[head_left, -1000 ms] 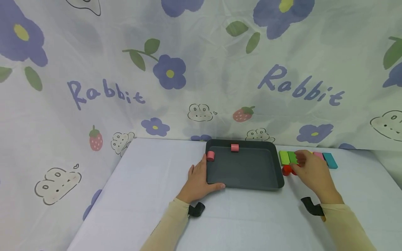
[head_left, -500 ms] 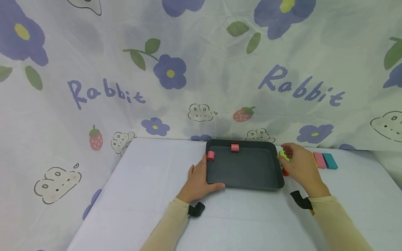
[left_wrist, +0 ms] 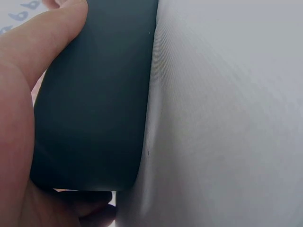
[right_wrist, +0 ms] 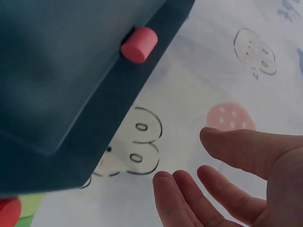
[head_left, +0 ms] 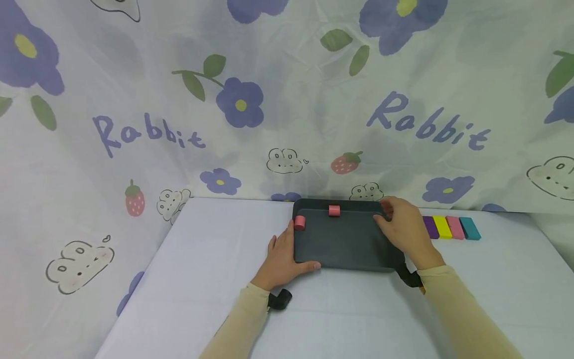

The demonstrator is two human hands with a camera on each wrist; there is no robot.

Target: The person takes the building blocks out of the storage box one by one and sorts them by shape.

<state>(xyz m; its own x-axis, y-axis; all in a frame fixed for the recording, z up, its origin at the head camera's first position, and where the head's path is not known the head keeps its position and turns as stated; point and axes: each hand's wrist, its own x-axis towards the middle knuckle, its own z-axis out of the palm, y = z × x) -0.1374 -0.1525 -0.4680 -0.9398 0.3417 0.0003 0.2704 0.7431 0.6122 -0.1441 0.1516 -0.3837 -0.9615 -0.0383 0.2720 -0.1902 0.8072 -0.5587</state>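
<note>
A shallow dark grey tray (head_left: 343, 242) lies on the white table with two pinkish-red cylinder blocks inside, one block (head_left: 334, 211) by the back wall and another block (head_left: 300, 223) at the left wall. My left hand (head_left: 281, 263) rests against the tray's front left corner, fingers along its left side and thumb along the front. Over the tray's right end hovers my right hand (head_left: 407, 233). In the right wrist view its fingers are loosely bent, thumb (right_wrist: 236, 149) apart from them, nothing between; one block (right_wrist: 138, 45) shows beyond.
Right of the tray stand flat coloured blocks in a row: purple (head_left: 431, 228), yellow (head_left: 442, 227), pink (head_left: 455, 228) and teal (head_left: 470, 228). A red piece (right_wrist: 9, 211) and green pieces (right_wrist: 29, 208) peek out beside the tray. A printed cloth (head_left: 287, 124) hangs behind.
My right hand has moved left, from over the coloured blocks to over the tray's right end, uncovering the purple and yellow blocks. The left hand and the tray have stayed put.
</note>
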